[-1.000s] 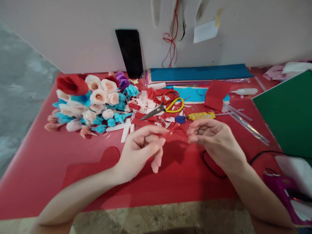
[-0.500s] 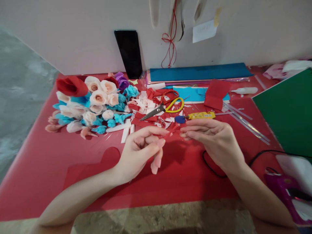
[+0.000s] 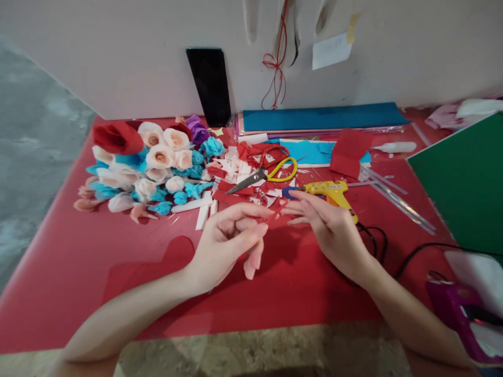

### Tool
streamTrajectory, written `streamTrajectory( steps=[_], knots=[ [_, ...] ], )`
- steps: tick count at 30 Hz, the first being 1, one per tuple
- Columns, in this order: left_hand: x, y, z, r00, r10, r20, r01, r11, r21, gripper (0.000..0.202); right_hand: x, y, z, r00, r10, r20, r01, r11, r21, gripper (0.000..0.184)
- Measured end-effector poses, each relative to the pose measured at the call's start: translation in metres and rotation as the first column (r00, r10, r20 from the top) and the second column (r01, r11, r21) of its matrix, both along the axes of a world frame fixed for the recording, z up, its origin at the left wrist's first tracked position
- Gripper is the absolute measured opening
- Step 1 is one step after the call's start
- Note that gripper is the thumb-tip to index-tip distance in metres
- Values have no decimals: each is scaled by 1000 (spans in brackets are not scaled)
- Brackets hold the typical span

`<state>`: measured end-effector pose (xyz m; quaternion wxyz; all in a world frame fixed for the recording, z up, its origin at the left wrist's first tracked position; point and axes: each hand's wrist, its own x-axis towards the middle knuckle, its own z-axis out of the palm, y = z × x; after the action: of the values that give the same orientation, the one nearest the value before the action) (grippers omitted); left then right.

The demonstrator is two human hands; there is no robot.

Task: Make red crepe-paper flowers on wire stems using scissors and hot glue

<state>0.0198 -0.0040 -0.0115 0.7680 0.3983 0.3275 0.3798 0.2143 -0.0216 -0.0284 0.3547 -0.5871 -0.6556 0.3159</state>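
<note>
We see a smooth, faintly shiny red surface (image 3: 66, 262), matt crinkled paper flowers (image 3: 159, 158) and dull paper scraps (image 3: 238, 170). The red strip (image 3: 279, 210) looks like thin paper. We find metal scissor blades (image 3: 247, 182), a yellow plastic glue gun (image 3: 324, 187) and glossy translucent sticks (image 3: 408, 204).

The desk (image 3: 70, 272) has a red surface. Paper flowers (image 3: 157, 159) are grouped at the rear left corner. A phone (image 3: 210, 86) stands at the rear edge. Paper scraps (image 3: 236, 166) lie between the flowers and a yellow glue gun (image 3: 324, 186). Clear sticks (image 3: 401, 202) lie toward the right edge; a white bottle (image 3: 396, 147) lies toward the rear right corner.
</note>
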Motion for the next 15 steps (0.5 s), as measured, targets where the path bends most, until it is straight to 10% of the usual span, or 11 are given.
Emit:
streamTrajectory(
  steps=[15],
  knots=[
    [4, 1, 0, 976, -189, 109, 194, 980, -37, 13, 2, 12, -4, 976, 11, 217, -79, 948, 308, 34]
  ],
)
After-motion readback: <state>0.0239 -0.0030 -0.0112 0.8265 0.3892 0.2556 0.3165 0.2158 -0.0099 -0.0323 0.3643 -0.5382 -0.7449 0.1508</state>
